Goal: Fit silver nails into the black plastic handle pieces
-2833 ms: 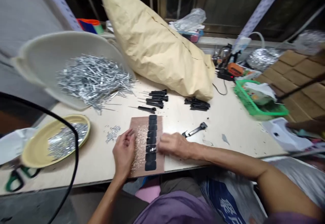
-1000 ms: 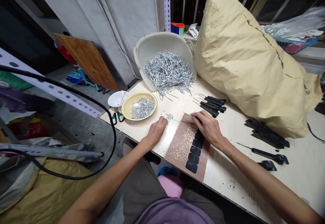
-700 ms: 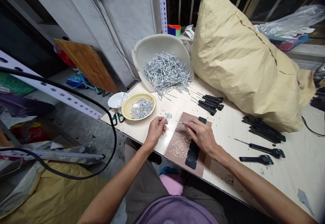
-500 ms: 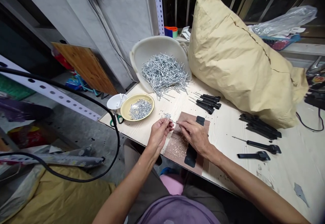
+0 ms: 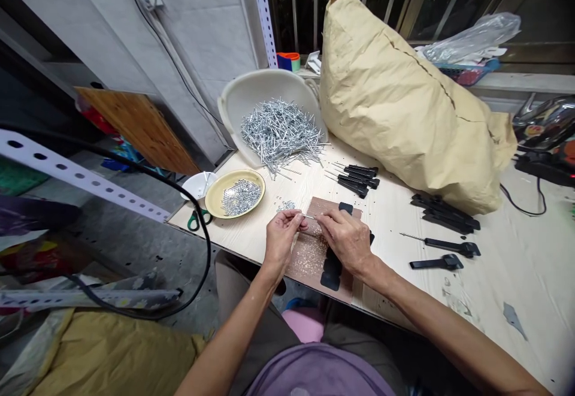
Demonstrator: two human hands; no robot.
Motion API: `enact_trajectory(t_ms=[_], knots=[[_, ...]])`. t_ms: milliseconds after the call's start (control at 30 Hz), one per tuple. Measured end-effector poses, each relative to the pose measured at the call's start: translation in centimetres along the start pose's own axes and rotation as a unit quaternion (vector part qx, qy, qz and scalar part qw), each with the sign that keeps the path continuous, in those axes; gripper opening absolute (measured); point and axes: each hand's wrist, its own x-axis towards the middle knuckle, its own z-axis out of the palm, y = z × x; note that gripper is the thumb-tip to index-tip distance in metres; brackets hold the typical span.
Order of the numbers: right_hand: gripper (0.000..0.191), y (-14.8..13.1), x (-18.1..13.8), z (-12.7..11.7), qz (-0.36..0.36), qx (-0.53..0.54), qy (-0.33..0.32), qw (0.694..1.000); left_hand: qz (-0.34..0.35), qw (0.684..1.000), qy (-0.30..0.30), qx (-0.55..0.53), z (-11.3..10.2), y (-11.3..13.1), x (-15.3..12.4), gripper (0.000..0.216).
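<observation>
A thin metal pin [image 5: 310, 217] is pinched between the closed fingertips of the left hand [image 5: 281, 237] and the right hand [image 5: 345, 237], just above a brown board [image 5: 308, 256] at the near edge of the bench [image 5: 404, 228]. A heap of long metal pins [image 5: 278, 132] is held in a cream basin [image 5: 251, 90] tipped on its side, with some spilled onto the bench. Small silvery parts [image 5: 240, 196] are gathered in a yellow dish [image 5: 214, 195]; a white bowl [image 5: 195, 185] is set just beside it.
</observation>
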Motion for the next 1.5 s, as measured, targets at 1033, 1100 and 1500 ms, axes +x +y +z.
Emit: enact_trajectory(t_ms=[1033, 1100, 1500], knots=[[0.029, 0.7, -1.4, 0.4, 0.04, 0.02, -0.033, 0.998, -0.018, 0.989, -0.104, 0.104, 0.1, 1.3, 0.4, 0.026], [0.028, 0.7, -1.4, 0.4, 0.042, 0.035, -0.041, 0.998, -0.023, 0.99, -0.102, 0.098, 0.1, 1.3, 0.4, 0.026], [0.024, 1.0, -1.4, 0.9, 0.021, 0.037, -0.043, 0.998, -0.058, 0.989, -0.11, 0.083, -0.1, 1.1, 0.5, 0.028]])
